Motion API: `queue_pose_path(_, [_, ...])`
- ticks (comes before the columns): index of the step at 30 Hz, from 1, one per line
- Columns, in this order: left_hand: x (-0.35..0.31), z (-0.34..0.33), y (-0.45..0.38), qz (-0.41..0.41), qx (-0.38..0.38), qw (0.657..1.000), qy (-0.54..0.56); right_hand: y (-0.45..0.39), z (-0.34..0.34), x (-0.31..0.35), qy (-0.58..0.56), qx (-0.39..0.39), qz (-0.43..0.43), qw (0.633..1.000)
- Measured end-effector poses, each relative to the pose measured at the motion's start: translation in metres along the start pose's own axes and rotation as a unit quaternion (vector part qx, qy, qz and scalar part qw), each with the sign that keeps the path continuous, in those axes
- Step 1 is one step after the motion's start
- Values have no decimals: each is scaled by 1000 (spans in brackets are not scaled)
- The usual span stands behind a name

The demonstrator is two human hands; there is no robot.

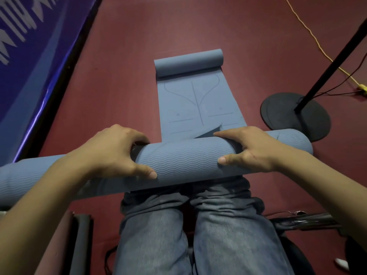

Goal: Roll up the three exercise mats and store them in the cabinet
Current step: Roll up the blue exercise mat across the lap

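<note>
— What do the hands have?

— Both are on a rolled blue mat [184,161] lying crosswise over the person's knees [190,225]. The left hand [111,153] has its grip clamped on the roll: thumb pressed on the near side, fingers curled over the far side. The right hand [252,149] clamps it the same way, thumb on the near side, fingers stretched over the top toward the far edge.

— And the rest of the mats?

— A second blue mat [200,104] lies on the dark red floor [129,76] just beyond the roll, flat in its near part and printed with alignment lines, its far end curled into a small roll (its near edge is hidden behind the held mat, so I cannot tell whether the two touch). A third is not something I can make out.

— Around them?

— A black round stand base [286,116] with a slanted pole sits right of the flat mat, a yellow cord [309,30] runs across the floor behind it, and a blue banner [33,62] lines the left side.
</note>
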State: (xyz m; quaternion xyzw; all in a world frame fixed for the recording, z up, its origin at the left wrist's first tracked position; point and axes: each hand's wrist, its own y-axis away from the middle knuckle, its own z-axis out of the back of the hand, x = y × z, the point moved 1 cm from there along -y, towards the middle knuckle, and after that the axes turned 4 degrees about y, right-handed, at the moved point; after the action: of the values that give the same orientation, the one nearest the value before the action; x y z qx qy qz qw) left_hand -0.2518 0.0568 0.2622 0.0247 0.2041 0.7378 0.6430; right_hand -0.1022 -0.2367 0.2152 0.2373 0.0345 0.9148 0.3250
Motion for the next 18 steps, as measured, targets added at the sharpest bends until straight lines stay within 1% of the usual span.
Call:
queue_pose_path(3, [-11, -4, 2, -19, -8, 992, -123, -2, 2, 2, 11, 16, 13, 1000])
queue_pose_path(4, [-16, -8, 4, -19, -1, 988, -155, -3, 2, 2, 21, 22, 25, 999])
queue_pose_path(6, [-23, -17, 6, 0, 38, 979, -200, -3, 0, 0, 45, 32, 34, 998])
queue_pose_path(7, [-25, -20, 5, 12, 52, 976, -211, -3, -2, -2, 60, 32, 35, 997])
queue_pose_path(9, [-27, -24, 2, 20, 51, 976, -212, -2, -6, -6, 97, 19, 44, 994])
queue_pose_path(11, [-27, -26, 0, 17, 31, 977, -212, -1, -9, -8, 132, 12, 60, 989])
queue_pose_path(13, [-26, -26, -2, 11, 16, 974, -227, -1, -8, -6, 161, 28, 67, 984])
queue_pose_path(15, [-25, -27, -2, 2, 1, 973, -233, -2, -6, -4, 170, 46, 61, 982])
queue_pose_path(18, [-24, -25, 0, -4, -16, 974, -224, -7, -7, 1, 176, 39, 55, 982])
